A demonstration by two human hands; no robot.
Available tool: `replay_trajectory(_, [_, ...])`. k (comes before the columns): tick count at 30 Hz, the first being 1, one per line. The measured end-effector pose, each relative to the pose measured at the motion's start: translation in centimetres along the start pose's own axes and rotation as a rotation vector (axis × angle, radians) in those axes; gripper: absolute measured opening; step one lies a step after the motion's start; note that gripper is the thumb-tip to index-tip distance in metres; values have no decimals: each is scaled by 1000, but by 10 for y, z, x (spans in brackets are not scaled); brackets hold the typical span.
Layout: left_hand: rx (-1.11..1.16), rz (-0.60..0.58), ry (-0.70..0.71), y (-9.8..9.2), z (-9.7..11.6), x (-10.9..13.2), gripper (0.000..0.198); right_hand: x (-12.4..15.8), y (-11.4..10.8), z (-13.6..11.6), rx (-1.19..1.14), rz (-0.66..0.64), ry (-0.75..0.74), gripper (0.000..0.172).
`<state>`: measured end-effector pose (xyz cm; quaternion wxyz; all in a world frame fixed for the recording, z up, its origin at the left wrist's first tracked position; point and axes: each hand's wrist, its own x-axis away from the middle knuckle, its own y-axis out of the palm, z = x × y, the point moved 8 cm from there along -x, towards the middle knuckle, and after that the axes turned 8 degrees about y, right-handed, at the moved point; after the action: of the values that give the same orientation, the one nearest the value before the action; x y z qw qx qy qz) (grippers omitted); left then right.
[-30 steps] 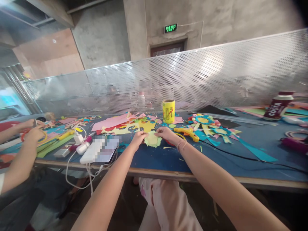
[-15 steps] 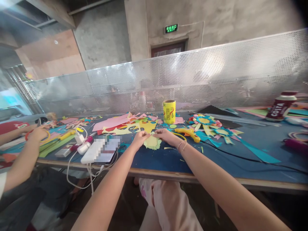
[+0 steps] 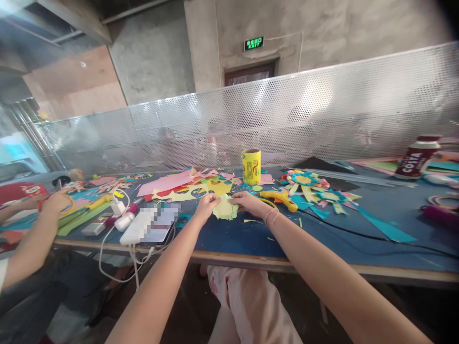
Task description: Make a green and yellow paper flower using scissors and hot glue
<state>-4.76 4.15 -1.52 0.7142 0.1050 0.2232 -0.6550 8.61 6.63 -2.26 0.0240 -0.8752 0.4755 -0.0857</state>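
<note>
Both hands pinch a pale yellow-green paper piece (image 3: 225, 209) with a ragged, frilled edge, held just over the blue table (image 3: 247, 246). My left hand (image 3: 207, 206) grips its left upper edge between thumb and fingers. At the right upper edge, my right hand (image 3: 246, 203) is closed on the same paper. Just right of that hand lies a yellow glue gun (image 3: 283, 199), its black cord running to the right. Behind the hands stands a yellow tape roll (image 3: 251, 167). Fingertips partly cover the paper's upper corners.
Paper scraps, including a pink sheet (image 3: 165, 184), lie behind my left hand. A paper flower rosette (image 3: 304, 179) and a Costa bottle (image 3: 418, 157) are on the right. A phone (image 3: 167, 222) with cables sits left, near another person's hand (image 3: 59, 200). A perforated metal screen (image 3: 161, 119) stands behind.
My hands have moved slightly apart along the paper's top edge, and more of its upper middle shows. The paper still hangs between them.
</note>
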Motion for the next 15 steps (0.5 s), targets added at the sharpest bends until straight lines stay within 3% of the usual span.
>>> replay_trajectory(4, [52, 67, -52, -6, -4, -1, 24, -3, -11, -3, 1, 76, -53, 37])
replay_trajectory(8, [94, 382, -66, -37, -7, 1, 26, -3, -18, 0, 128, 139, 9, 35])
replay_trajectory(10, [15, 489, -18, -49, -1, 4, 23, -1, -15, 0, 316, 128, 32, 33])
replay_trajectory(15, [-190, 504, 41, -52, 8, 2, 20, 10, -3, -20, 919, 272, -145, 32])
